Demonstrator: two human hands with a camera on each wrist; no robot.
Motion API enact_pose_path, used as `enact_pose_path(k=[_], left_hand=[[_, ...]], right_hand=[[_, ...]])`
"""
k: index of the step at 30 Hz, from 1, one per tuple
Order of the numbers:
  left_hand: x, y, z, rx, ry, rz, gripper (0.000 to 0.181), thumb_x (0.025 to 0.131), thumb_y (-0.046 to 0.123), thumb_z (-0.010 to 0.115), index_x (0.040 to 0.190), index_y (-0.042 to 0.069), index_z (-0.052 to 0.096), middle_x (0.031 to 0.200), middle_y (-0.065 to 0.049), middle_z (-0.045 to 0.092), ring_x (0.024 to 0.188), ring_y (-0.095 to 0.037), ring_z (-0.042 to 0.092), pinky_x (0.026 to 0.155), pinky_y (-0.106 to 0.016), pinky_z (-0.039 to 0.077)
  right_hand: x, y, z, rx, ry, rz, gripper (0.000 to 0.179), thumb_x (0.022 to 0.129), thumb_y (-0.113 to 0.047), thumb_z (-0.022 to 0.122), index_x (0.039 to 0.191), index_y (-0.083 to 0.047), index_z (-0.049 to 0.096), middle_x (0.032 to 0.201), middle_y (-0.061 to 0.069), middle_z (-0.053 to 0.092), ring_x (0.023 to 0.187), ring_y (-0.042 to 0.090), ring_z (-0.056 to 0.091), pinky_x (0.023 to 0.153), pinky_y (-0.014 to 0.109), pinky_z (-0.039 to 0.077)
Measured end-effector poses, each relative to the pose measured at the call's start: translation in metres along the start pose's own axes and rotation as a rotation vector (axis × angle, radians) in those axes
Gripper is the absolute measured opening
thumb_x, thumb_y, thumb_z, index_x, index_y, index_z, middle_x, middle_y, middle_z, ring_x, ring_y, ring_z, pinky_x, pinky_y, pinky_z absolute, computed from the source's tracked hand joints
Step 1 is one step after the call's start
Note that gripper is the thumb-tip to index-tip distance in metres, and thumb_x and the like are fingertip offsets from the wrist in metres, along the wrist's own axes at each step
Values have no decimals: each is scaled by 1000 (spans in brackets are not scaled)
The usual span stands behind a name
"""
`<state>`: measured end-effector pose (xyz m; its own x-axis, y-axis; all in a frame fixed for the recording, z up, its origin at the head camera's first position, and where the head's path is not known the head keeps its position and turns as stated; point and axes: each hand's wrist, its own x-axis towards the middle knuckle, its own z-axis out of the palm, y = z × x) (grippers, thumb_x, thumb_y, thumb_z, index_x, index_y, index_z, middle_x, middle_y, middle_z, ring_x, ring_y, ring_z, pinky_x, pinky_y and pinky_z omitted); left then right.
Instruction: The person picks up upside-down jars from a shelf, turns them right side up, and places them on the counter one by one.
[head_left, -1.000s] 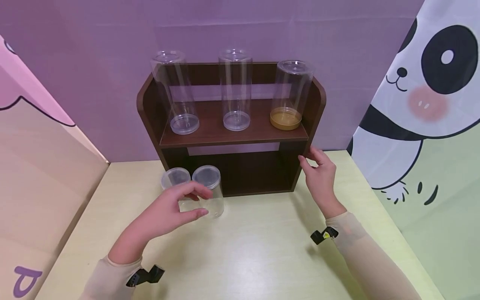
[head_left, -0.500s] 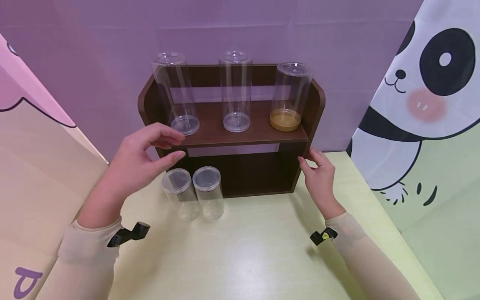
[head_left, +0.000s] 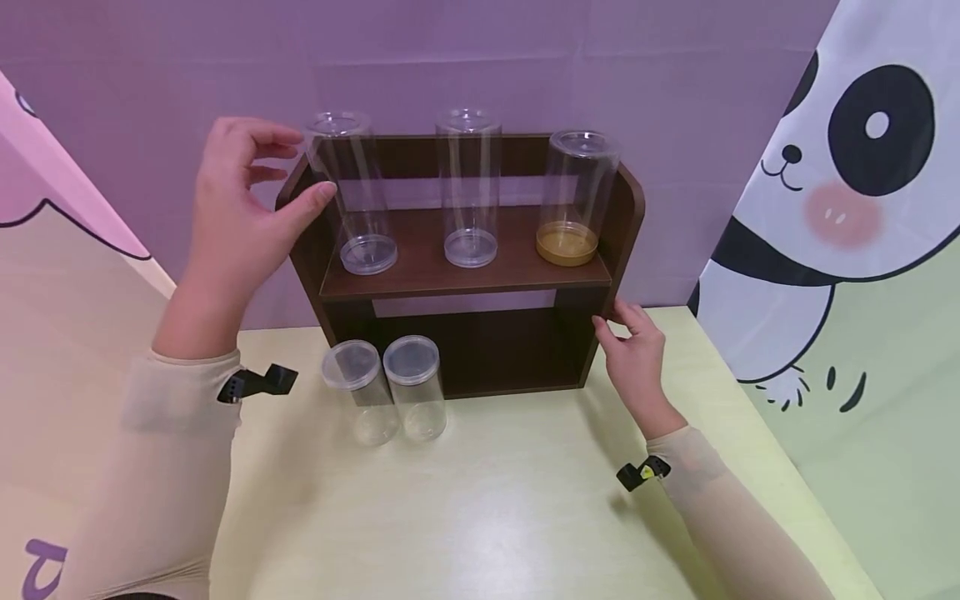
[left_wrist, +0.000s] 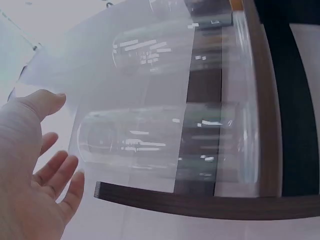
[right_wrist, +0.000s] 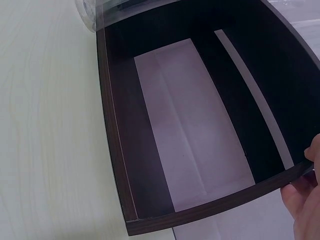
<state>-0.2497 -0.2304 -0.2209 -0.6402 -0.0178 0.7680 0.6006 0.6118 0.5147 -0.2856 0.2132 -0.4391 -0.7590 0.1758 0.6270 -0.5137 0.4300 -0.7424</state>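
While we are pinching the brown shelf (head_left: 465,289) by its right side with our right hand (head_left: 636,357), we are holding our left hand (head_left: 238,196), thumb and fingers parted, just beside the left jar (head_left: 354,192). We are noting this jar on the upper board (head_left: 420,242), left of the middle jar (head_left: 469,187) and the gold-based jar (head_left: 581,187); two lidded jars (head_left: 415,387) are standing on the table (head_left: 525,500).

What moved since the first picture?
The left grip rose leftward, away from two short clear cylindrical plastic lidded jars, to beside the leftmost tall clear cylindrical plastic jar; it holds nothing. The right grip still pinches the side of the dark brown wooden shelf. The shelf and jars stayed put.
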Motion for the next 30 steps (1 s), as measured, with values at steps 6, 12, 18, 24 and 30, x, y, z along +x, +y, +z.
enact_pose_path(k=[6, 12, 18, 24, 30], left_hand=[[23, 1, 3, 72, -86, -133, 80, 95, 27, 88, 163, 15, 47, 159, -3, 45, 145, -18, 52, 122, -22, 39], [36, 4, 9, 65, -239, -262, 102, 95, 39, 86, 175, 24, 24, 177, -2, 26, 161, -22, 36, 133, -33, 29], [42, 4, 17, 91, -299, -315, 113, 94, 46, 87, 177, 26, 13, 182, 2, 18, 163, -25, 35, 132, -43, 33], [46, 0, 20, 110, -317, -351, 111, 95, 46, 86, 178, 25, 14, 179, -4, 29, 154, -27, 45, 126, -53, 42], [48, -1, 20, 114, -320, -346, 103, 97, 42, 85, 176, 18, 23, 168, -14, 46, 148, -31, 51, 123, -51, 45]], right_hand=[[-1, 1, 1, -1, 2, 6, 27, 101, -1, 79, 127, -7, 83, 112, 13, 78, 106, 18, 70, 79, 8, 57], [-2, 0, 1, -18, -14, 37, 28, 102, -3, 78, 130, -8, 82, 116, 12, 78, 108, 20, 70, 79, 8, 56], [-2, -1, 0, -6, -16, 34, 30, 102, 0, 77, 131, -6, 81, 116, 14, 77, 110, 26, 72, 77, 7, 56], [0, -2, 0, 1, -11, 26, 29, 101, 1, 78, 129, -4, 82, 115, 17, 77, 110, 26, 72, 77, 8, 57], [-1, -4, 0, -20, -16, 27, 28, 102, 0, 78, 129, -4, 81, 115, 16, 76, 109, 24, 71, 77, 8, 57]])
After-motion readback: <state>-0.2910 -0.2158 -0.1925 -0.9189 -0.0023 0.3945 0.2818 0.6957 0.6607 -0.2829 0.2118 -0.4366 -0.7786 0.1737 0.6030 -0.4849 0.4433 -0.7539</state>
